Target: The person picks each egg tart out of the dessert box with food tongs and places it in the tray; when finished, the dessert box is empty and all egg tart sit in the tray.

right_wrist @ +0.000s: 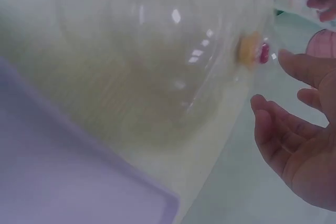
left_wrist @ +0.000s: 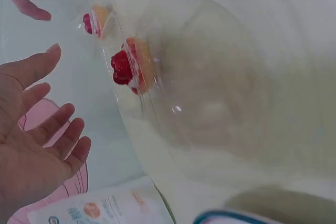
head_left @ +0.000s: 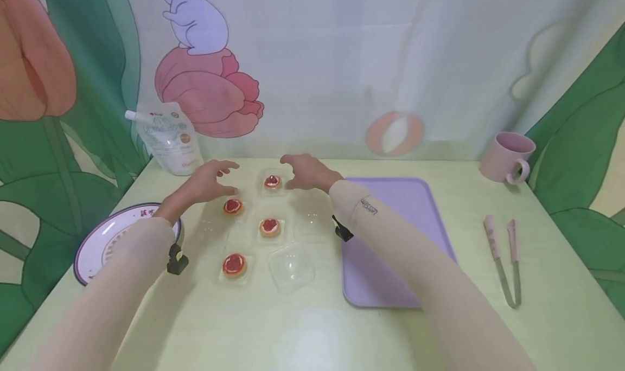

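L hand (head_left: 207,182) & R hand (head_left: 308,171) were half-spread, nothing held, w/ the far boxed tart (head_left: 272,182) btwn them; left-hand tart (head_left: 233,206) sat nr L thumb. R sleeve (head_left: 405,246) hid pt of purple tray (head_left: 415,200); L sleeve (head_left: 124,268) covered some of plate (head_left: 90,251). Pouch (head_left: 172,140) back L, mug (head_left: 503,157) back R.

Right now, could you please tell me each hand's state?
Left hand: open, holding nothing.
Right hand: open, holding nothing, beside a small round red-topped tart.
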Demonstrator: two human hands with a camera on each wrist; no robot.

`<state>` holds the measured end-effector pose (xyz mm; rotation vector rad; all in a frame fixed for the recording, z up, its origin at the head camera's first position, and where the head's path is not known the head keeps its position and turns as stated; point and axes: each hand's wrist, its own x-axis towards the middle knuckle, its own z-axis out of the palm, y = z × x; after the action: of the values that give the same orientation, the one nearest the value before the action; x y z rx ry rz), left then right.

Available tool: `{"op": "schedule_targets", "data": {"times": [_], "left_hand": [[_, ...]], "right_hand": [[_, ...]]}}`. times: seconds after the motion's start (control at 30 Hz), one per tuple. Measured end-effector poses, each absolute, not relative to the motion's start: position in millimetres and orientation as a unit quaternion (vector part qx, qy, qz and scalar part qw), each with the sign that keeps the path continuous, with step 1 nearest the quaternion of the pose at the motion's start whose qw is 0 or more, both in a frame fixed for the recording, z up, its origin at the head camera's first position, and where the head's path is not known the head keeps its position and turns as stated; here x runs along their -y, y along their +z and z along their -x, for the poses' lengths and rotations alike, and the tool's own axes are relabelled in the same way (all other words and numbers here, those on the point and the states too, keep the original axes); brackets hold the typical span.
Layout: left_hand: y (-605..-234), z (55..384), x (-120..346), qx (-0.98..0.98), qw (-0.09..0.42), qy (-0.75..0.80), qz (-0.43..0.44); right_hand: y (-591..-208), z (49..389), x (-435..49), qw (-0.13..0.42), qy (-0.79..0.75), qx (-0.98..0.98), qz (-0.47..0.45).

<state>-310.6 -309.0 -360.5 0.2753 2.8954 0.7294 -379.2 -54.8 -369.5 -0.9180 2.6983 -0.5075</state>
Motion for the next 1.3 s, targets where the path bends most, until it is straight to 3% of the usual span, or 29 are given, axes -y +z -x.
{"op": "schedule_targets", "data": {"times": [0.47,1.03,1.3], "left_hand": [[-374,358,279,-0.955,0.123,0.246,-0.11],[-385,365,263,-0.955,0.152,0.243,-0.078],[-391,371,264,-0.959,0.13,0.23,-0.102]], "right_hand": [[-382,397,65,0.17,-0.144,-0.929,0.297],[-396,399,78,0.168,-0.132,-0.927,0.309],[-397,402,78,0.167,-0.145,-0.917,0.333]]}}
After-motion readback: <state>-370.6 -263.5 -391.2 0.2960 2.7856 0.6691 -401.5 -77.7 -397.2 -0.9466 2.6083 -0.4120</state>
